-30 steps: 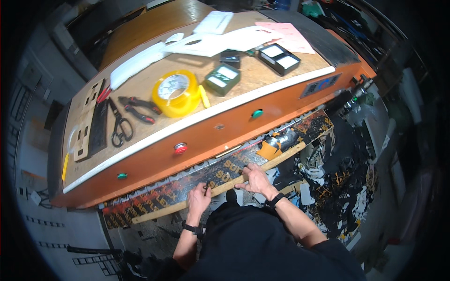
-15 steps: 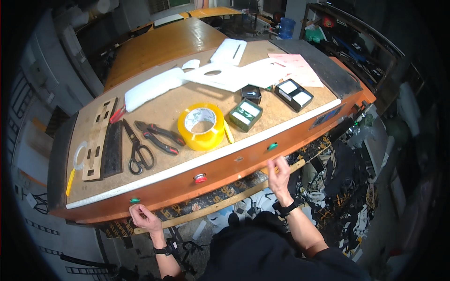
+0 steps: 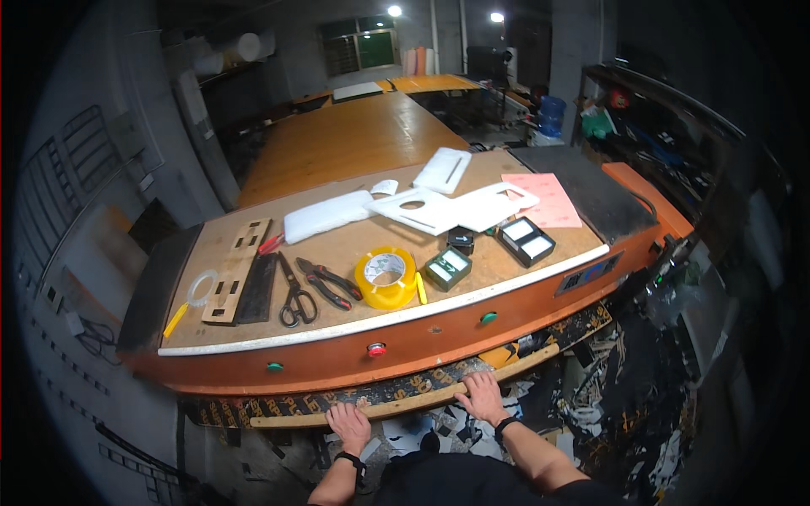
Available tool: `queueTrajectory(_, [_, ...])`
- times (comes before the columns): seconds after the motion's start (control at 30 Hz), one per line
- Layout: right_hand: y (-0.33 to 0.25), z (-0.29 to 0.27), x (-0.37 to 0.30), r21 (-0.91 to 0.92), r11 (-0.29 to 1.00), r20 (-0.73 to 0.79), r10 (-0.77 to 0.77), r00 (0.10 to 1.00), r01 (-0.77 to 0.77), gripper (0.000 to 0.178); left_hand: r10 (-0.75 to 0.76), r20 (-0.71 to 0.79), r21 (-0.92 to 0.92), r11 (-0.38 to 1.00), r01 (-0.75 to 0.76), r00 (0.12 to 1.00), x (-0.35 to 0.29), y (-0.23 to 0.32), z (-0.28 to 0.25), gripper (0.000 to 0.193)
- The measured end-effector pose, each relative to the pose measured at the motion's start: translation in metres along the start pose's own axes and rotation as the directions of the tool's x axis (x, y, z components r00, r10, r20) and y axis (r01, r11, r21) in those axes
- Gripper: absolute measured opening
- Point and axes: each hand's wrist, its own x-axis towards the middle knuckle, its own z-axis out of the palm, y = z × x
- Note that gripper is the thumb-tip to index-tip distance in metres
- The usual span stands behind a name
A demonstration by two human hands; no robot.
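A long wooden bar (image 3: 401,406) runs along the front of the dark printed board below the orange machine (image 3: 439,341). My left hand (image 3: 348,426) lies over its left-middle part, fingers bent across the top. Farther right, my right hand (image 3: 483,398) grips the same bar, fingers over it and thumb apart on the near side. The undersides of both hands are hidden. Above them, on the machine's front, are two green buttons (image 3: 488,318) and a red button (image 3: 376,350), untouched by either hand.
On the machine's top lie black scissors (image 3: 297,305), pliers (image 3: 331,282), yellow tape (image 3: 386,278), a slotted wooden strip (image 3: 236,271), white foam pieces (image 3: 413,211), pink paper (image 3: 547,201) and small dark boxes (image 3: 448,268). Scraps (image 3: 472,438) litter the floor.
Both hands have left the places beside the green buttons and come down onto the wooden bar, closer together. The view has tilted up, showing more of the room.
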Motion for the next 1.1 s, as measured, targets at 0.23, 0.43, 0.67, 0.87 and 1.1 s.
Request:
queueTrajectory(0.23, [0.007,-0.007,-0.009,-0.024,0.998,0.124,-0.046,0.991,0.050,0.061,-0.068,0.029,0.097,0.993,0.065,0.997,-0.007,0.012,-0.011,0.023])
queueTrajectory(0.43, [0.015,0.004,-0.013,-0.081,0.996,0.178,0.049,0.983,-0.035,0.074,-0.182,0.274,0.068,0.983,0.170,0.944,-0.007,0.006,0.005,0.037])
queueTrajectory(0.67, [-0.010,-0.016,-0.015,-0.081,0.990,0.234,0.135,0.963,-0.119,0.077,-0.203,0.449,0.153,0.977,0.149,0.870,-0.006,0.017,-0.028,0.067])
queueTrajectory(0.87, [-0.008,-0.003,-0.080,0.045,0.992,0.051,0.119,0.992,-0.121,0.067,-0.142,0.421,0.094,0.989,0.113,0.896,-0.052,0.027,-0.039,0.058])
queueTrajectory(1.1, [-0.026,-0.005,-0.092,0.411,0.839,-0.044,0.408,0.912,-0.356,0.040,0.150,0.176,-0.290,0.952,-0.095,0.973,-0.039,0.056,-0.027,0.019])
